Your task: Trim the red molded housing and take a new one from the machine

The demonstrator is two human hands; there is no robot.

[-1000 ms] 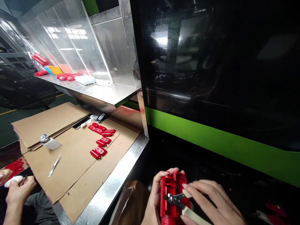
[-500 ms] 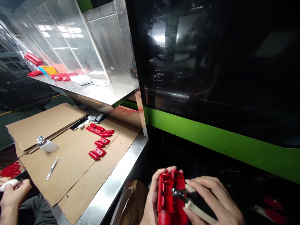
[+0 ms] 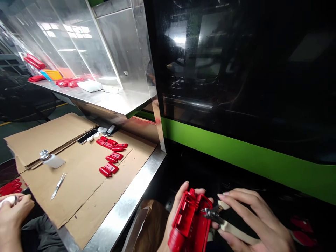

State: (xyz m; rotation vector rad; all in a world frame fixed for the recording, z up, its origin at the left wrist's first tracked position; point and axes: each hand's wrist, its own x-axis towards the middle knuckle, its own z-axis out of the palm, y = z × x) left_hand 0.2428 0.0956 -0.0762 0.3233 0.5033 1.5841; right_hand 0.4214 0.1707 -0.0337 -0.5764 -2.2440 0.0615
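A red plastic case [image 3: 187, 218], opened like a clamshell with its hollow inside facing up, lies in my left hand [image 3: 172, 220]. My left fingers wrap round its far side and back. My right hand [image 3: 258, 224] grips a pair of cutting pliers [image 3: 235, 229] by the cream handles, which are spread apart. The metal jaws point left and reach over the right half of the case, close to its inner surface; whether they touch it I cannot tell.
Several red moulded parts [image 3: 109, 169] lie on the cardboard-covered table [image 3: 86, 182], with tweezers [image 3: 59, 185], a pump bottle [image 3: 54, 160] and a phone [image 3: 88, 136]. Another person's hands [image 3: 18, 213] work at lower left. A brown paper bag [image 3: 147, 224] stands beside the metal table edge.
The red case has tilted and turned in my left hand. The pliers have shifted right, from the middle of the case to its right half. The other person's hands have moved slightly.
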